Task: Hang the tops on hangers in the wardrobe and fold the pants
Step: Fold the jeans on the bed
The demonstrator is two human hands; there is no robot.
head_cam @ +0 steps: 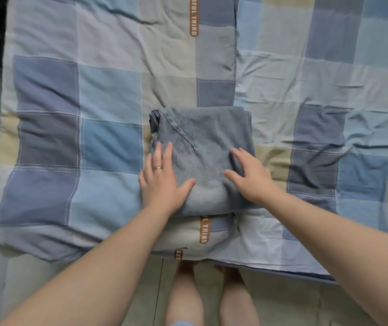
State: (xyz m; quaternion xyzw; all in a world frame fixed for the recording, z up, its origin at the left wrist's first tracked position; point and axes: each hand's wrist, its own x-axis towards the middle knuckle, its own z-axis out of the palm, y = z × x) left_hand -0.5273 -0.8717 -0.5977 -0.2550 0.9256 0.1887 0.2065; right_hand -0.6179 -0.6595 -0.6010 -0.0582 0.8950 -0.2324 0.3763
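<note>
While the folded denim pants point(202, 142) lay in a compact rectangular stack on the checked blue, grey and beige quilt point(108, 90), near the front edge of the bed, both hands were placed on the stack's near half. The left hand point(162, 182) lay flat on the left side, fingers straight and close together, holding nothing; a ring point(158, 168) was on one finger. The right hand point(251, 177) was on the right side, fingers extended and spread, gripping nothing. Bare legs point(186, 297) stood on the floor below the bed edge.

folded light-blue denim pants point(202, 147) lying flat on bed.
</note>
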